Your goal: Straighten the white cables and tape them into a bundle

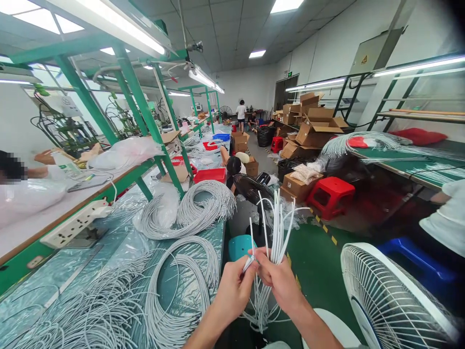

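Observation:
A bunch of white cables (278, 232) stands upright in my right hand (278, 274), whose fingers are wrapped round it. The cables' lower lengths (263, 308) hang below that hand. My left hand (236, 283) is closed in a pinch on a white cable end (248, 263), close beside my right fingertips. One single cable rises between the two hands. Exactly how the fingertips meet on it is hidden. To the left, a coil of grey-white cables (156, 291) lies on the film-covered table, with another coil (207, 203) behind it.
Loose cables (98, 300) spread over the table's near left. A white fan (388, 295) stands close at my right, near a blue stool (421, 259) and a seated person (445, 218). Beyond are a turquoise stool (240, 247), red stool (332, 194) and cardboard boxes (316, 126).

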